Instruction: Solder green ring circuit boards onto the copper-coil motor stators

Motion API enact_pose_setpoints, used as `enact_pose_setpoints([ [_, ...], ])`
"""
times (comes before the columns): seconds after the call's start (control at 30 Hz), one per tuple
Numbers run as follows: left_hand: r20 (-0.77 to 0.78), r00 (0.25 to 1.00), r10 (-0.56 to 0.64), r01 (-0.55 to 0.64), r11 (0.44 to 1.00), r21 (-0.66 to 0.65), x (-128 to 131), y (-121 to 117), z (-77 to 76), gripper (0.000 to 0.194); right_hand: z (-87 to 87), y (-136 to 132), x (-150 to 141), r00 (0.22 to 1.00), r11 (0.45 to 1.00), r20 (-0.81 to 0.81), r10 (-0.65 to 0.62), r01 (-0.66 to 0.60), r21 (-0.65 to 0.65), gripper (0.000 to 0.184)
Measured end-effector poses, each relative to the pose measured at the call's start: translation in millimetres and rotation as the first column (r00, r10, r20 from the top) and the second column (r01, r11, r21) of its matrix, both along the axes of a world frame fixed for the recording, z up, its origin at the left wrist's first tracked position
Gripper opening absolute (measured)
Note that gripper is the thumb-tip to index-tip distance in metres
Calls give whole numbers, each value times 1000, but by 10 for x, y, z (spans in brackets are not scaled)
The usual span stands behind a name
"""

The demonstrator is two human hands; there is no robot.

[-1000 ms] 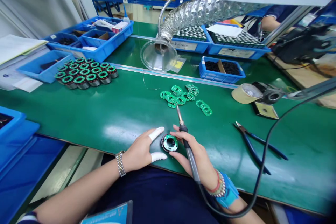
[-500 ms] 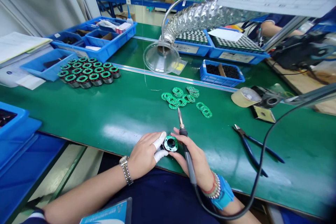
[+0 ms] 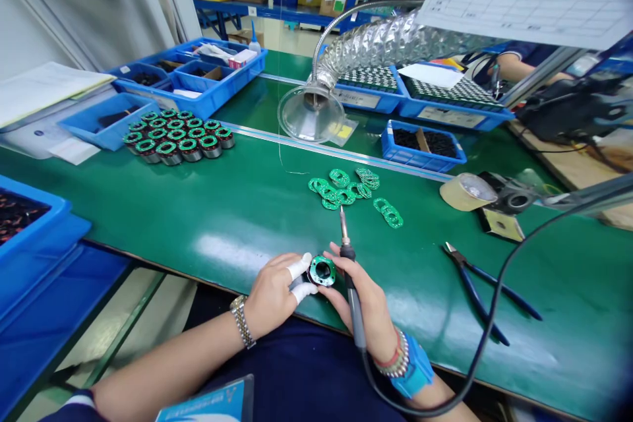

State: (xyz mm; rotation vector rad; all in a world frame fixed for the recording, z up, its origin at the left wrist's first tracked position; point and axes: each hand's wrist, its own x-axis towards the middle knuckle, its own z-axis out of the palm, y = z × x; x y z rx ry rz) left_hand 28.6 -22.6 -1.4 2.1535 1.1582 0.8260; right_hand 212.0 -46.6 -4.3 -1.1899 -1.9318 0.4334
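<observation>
My left hand (image 3: pixel 278 291), with white covers on its thumb and a finger, grips a small motor stator (image 3: pixel 322 270) topped by a green ring-shaped circuit board. From the other side, my right hand (image 3: pixel 363 297) touches the stator with its fingertips. A soldering iron (image 3: pixel 352 290) lies across that same hand, tip pointing away from me, its cord running off to the right. Beyond the iron's tip lies a loose pile of green ring boards (image 3: pixel 341 190). More stators (image 3: pixel 178 138) with green tops stand grouped at the left.
A fume funnel (image 3: pixel 311 115) on a foil hose hangs over the bench. Cutting pliers (image 3: pixel 475 287) lie right, near a tape roll (image 3: pixel 467 191). Blue bins hold black parts (image 3: pixel 422 148). Solder wire dangles beneath the funnel. A co-worker's arm (image 3: pixel 514 66) shows at the far right.
The view has shifted slightly, so the bench things appear a little lower and further right. Both hands keep their hold on the stator, and the iron stays in my right hand.
</observation>
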Motion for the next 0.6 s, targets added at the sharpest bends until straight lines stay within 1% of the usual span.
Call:
enact_pose_setpoints([
  [0.07,-15,1000,-11,11,1000,5,-5,-9,-14,37,0,1,-11,1000,1000,12,0,0,3,42],
  [0.17,-66,998,11,-13,1000,-27,14,-12,-18,58,5,18,-47,1000,1000,15,-13,13,-7,43],
  [0.23,-103,994,28,-32,999,-39,25,5,-7,69,14,36,-74,1000,1000,-1,3,-3,-12,46],
  [0.3,-137,989,52,-57,998,-32,-8,55,13,71,35,43,-88,1000,1000,-13,15,-15,-1,48],
  [0.37,-195,974,118,-121,993,-5,-121,157,33,69,63,28,-72,1000,999,0,-22,22,41,47],
  [0.43,-301,922,243,-236,970,58,-332,322,54,66,73,7,-8,992,987,30,-122,118,105,43],
  [0.5,-417,821,390,-359,921,154,-627,539,85,62,33,19,103,977,969,49,-206,197,146,41],
  [0.53,-449,771,452,-406,892,200,-790,660,106,61,-9,48,168,970,959,41,-238,228,167,43],
  [0.6,-479,679,555,-481,831,281,-1106,909,160,60,-130,152,291,965,953,34,-259,250,169,47],
])
